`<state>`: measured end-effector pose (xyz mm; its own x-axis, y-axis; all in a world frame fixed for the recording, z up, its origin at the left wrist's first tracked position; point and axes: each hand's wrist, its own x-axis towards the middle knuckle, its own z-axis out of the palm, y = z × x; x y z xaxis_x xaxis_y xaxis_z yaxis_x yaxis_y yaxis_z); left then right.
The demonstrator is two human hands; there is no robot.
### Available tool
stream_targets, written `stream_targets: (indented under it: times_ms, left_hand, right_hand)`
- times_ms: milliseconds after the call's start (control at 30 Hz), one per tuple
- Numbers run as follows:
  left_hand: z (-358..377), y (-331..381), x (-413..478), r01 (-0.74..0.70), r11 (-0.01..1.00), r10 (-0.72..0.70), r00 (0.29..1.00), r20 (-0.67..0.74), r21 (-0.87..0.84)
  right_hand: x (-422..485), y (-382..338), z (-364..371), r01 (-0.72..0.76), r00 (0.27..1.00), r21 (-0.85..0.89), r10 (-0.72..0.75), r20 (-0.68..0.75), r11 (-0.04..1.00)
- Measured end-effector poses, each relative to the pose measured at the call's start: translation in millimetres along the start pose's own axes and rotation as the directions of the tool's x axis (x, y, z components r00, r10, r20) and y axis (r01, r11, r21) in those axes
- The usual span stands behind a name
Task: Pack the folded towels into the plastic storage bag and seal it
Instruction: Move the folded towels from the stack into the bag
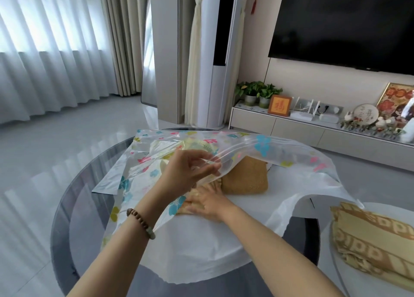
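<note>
The left hand (pixel 190 169), a bead bracelet (pixel 141 222) on its wrist, pinches the upper edge of the flower-printed plastic bag (pixel 264 149) between thumb and fingertips and holds that layer lifted off the counter (pixel 74 207). Just below it the right hand (pixel 207 203) lies flat, fingers straight, on the near end of a tan towel (pixel 246 177) that sits in the bag's open mouth, partly under the raised flap. Deeper inside, a pale yellow towel (pixel 197 147) shows through the plastic. The bag rests on a white sheet (pixel 197 247) spread over the round glass counter. At the right edge, well apart from the bag, lies a folded patterned towel (pixel 371 238).
</note>
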<state>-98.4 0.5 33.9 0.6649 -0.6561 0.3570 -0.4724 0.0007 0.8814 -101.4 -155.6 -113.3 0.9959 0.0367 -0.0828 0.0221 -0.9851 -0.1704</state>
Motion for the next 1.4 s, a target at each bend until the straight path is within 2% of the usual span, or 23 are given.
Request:
stream_targets:
  times_ms: [67, 200, 300, 367, 467, 600, 700, 833, 900, 967, 1033, 1067, 1133, 1167, 1233, 1400]
  left_hand:
    - [-1, -2, 0, 0.005, 1.000, -0.005, 1.000, -0.006, 0.020]
    - [-2, -6, -4, 0.004, 0.993, -0.005, 1.000, 0.006, 0.115]
    - [4, -5, -9, -0.001, 0.953, 0.003, 1.000, -0.004, 0.302]
    - [12, 0, -11, -0.039, 0.919, 0.073, 0.995, -0.072, 0.392]
    - [37, 14, -10, -0.123, 0.941, 0.176, 0.974, -0.144, 0.316]
    - [95, 40, -2, -0.255, 0.953, 0.281, 0.946, -0.161, 0.167]
    - [147, 54, -1, -0.274, 0.961, 0.275, 0.961, -0.033, 0.045]
    - [231, 61, -7, -0.239, 0.969, 0.246, 0.948, 0.203, -0.059]
    - [275, 58, -8, -0.194, 0.979, 0.201, 0.932, 0.301, -0.055]
    - [314, 50, -9, -0.180, 0.984, 0.169, 0.907, 0.386, -0.007]
    - [344, 39, -11, -0.171, 0.984, 0.127, 0.881, 0.455, 0.058]
    - [357, 34, -12, -0.164, 0.982, 0.100, 0.871, 0.481, 0.092]
    - [376, 22, -14, -0.144, 0.980, 0.056, 0.857, 0.512, 0.134]
    - [383, 18, -15, -0.130, 0.981, 0.038, 0.855, 0.517, 0.144]
    - [393, 11, -17, -0.112, 0.981, 0.015, 0.856, 0.517, 0.157]
    - [403, 6, -18, -0.124, 0.973, 0.012, 0.867, 0.497, 0.193]
  right_hand:
    - [1, -5, 0, -0.006, 1.000, -0.018, 0.006, 0.013, 1.000]
    - [-27, -2, 1, 0.114, 0.992, -0.036, -0.116, -0.043, 0.993]
    - [-68, 14, -2, 0.137, 0.988, 0.007, -0.136, -0.076, 0.991]
    - [-104, 30, -7, 0.108, 0.987, 0.054, -0.101, -0.121, 0.993]
    - [-168, 60, -17, 0.006, 0.983, 0.193, 0.030, -0.182, 0.981]
    - [-260, 102, -32, -0.119, 0.928, 0.439, 0.257, -0.271, 0.891]
    - [-316, 129, -37, -0.154, 0.848, 0.568, 0.403, -0.343, 0.809]
    - [-370, 174, -42, -0.252, 0.697, 0.634, 0.592, -0.405, 0.731]
    - [-388, 200, -42, -0.352, 0.586, 0.686, 0.721, -0.369, 0.637]
    - [-401, 224, -37, -0.459, 0.441, 0.746, 0.853, -0.280, 0.482]
    - [-412, 239, -31, -0.534, 0.276, 0.815, 0.957, -0.084, 0.225]
    - [-416, 243, -28, -0.523, 0.224, 0.850, 0.973, 0.058, 0.070]
    - [-420, 244, -25, -0.416, 0.233, 0.879, 0.908, 0.349, -0.231]
    - [-421, 245, -23, -0.362, 0.261, 0.874, 0.864, 0.430, -0.325]
    - [-420, 250, -18, -0.310, 0.288, 0.875, 0.840, 0.460, -0.373]
    - [-409, 260, -15, -0.218, 0.210, 0.936, 0.923, 0.322, -0.277]
